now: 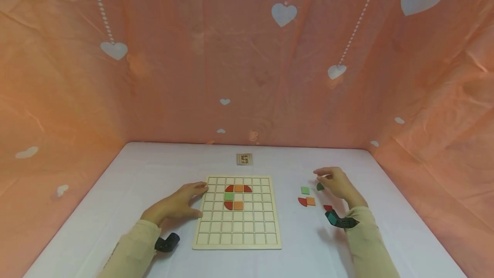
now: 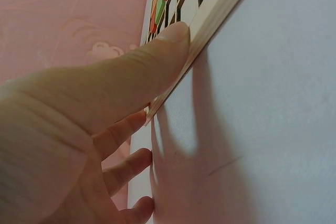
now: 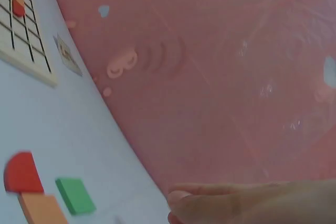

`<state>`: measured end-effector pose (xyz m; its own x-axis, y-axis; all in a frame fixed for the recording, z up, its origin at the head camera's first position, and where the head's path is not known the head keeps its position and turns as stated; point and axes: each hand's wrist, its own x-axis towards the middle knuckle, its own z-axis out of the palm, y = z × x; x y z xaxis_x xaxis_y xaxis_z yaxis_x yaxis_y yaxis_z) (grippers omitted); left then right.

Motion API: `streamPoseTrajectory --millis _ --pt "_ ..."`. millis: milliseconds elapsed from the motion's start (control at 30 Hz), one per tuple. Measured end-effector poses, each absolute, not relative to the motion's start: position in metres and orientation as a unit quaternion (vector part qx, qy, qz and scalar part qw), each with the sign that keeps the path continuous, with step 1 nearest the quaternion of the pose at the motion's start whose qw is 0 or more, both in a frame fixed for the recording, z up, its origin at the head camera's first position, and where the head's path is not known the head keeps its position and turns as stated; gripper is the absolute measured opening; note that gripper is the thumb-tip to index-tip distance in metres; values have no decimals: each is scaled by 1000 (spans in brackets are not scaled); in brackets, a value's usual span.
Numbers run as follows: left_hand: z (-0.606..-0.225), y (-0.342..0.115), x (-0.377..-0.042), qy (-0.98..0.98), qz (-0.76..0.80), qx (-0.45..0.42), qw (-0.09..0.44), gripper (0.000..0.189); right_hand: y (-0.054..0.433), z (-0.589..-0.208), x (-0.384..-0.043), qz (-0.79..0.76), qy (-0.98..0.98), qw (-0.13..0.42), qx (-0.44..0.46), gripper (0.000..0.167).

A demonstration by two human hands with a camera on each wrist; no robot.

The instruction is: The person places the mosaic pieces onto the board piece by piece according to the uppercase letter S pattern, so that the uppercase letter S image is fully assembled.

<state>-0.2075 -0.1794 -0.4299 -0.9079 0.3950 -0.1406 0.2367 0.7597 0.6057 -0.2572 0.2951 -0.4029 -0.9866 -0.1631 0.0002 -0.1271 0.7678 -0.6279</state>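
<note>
A wooden grid board [image 1: 254,226] lies on the white table. My left hand [image 1: 175,203] is at its left side, the thumb [image 2: 163,51] on the rim and the other fingers spread along the edge. On the upper grid, red quarter-circle tiles [image 1: 228,205], orange square tiles [image 1: 238,205] and a light green square tile [image 1: 229,196] form a partial curve. Over on the right, my right hand [image 1: 337,183] hovers above a dark green rounded tile [image 1: 320,186], fingers loosely bent, with nothing visible between thumb and fingertips.
Left of the right hand lie a loose light green square [image 1: 305,190], a red quarter-circle [image 1: 302,202] and an orange square [image 1: 311,201]. Another red tile [image 1: 327,207] is partly hidden by the wrist camera [image 1: 341,220]. Behind the board sits a small patterned card [image 1: 244,159]; pink cloth [image 1: 239,63] encloses the table.
</note>
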Motion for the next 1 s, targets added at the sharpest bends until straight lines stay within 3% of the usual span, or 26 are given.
streamPoseTrajectory --millis 433,700,1000 --pt "-428 -180 -206 928 298 188 122 79 305 -417 -250 -372 922 108 5 33" --pt "-429 -180 -207 929 298 179 125 80 302 -423 -254 -362 924 113 44 31" --pt "-429 -180 -207 928 301 173 131 81 301 -424 -259 -335 939 78 15 19"
